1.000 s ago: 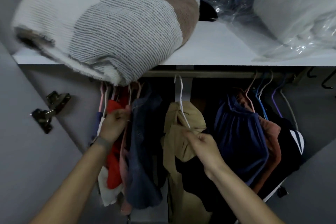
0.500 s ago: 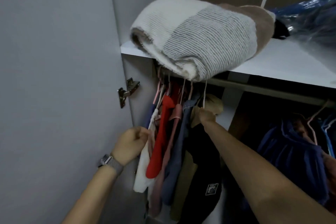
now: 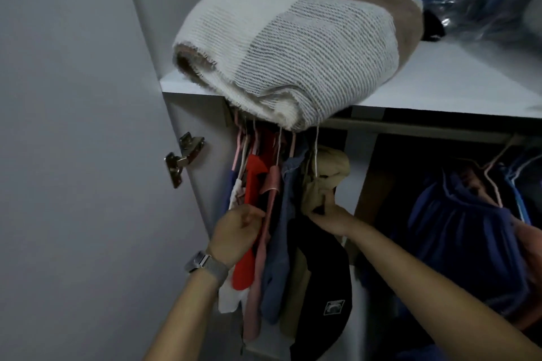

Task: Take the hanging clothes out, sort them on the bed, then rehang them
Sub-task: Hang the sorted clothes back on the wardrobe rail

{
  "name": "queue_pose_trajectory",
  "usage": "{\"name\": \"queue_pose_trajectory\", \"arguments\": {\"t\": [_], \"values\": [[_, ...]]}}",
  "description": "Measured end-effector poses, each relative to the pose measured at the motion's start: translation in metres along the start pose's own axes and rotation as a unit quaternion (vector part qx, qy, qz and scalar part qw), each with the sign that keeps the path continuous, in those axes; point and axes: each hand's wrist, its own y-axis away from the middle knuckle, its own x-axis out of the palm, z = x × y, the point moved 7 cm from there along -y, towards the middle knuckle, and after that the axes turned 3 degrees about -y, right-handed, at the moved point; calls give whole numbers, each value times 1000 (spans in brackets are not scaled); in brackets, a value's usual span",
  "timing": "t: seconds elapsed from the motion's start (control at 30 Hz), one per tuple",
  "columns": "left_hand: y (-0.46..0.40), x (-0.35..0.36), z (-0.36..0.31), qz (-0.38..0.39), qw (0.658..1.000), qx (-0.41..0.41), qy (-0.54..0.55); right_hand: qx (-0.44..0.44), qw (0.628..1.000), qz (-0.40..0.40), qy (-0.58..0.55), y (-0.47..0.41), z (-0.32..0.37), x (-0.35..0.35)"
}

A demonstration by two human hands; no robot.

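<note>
Two hands: left hand (image 3: 234, 233) grips red garment (image 3: 252, 184), right hand (image 3: 330, 215) pinches tan garment (image 3: 324, 176).

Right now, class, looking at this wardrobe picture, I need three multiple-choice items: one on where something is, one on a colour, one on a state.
1. Where is the folded knit blanket?
A. on the shelf above the rail
B. on the floor
C. hung on a hanger

2. What colour is the garment by the left hand?
A. green
B. red
C. yellow

3. What is the right hand doing?
A. hanging idle
B. pressing flat on the door
C. gripping the tan garment

Answers: 1 A, it overhangs the white shelf edge. 2 B, bright red beside pink. 3 C, fingers curl round tan cloth.
</note>
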Motion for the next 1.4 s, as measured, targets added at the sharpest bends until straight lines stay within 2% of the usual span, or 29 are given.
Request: {"name": "queue_pose_trajectory", "arguments": {"t": [0.07,0.17,0.27,0.37,0.53,0.67,0.8,0.9,1.03,1.17,1.27,1.4], "values": [[-9,21,-13,34,999,13,20,-1,1000,4,-18,33,-22,-9],[-22,68,-38,91,995,32,27,54,995,-42,-69,77,-63,-43],[-27,130,-69,166,985,46,14,81,992,-89,-46,119,-96,-85],[-23,192,-111,232,967,101,-31,122,980,-154,-32,171,-131,-127],[20,291,-188,318,927,195,-35,192,940,-281,-34,293,-177,-158],[85,358,-239,396,874,282,-27,264,890,-369,-40,390,-216,-144],[159,393,-244,476,808,345,-43,345,802,-475,-105,484,-241,-87],[209,407,-228,546,752,364,-56,387,711,-561,-174,537,-244,-30],[290,413,-212,603,680,409,-79,435,596,-641,-211,607,-235,47],[415,393,-201,669,591,445,-71,486,486,-691,-224,693,-198,142],[511,362,-192,706,510,487,-66,517,389,-726,-235,759,-160,225],[626,317,-171,737,427,520,-62,536,253,-764,-256,829,-110,351]]}}
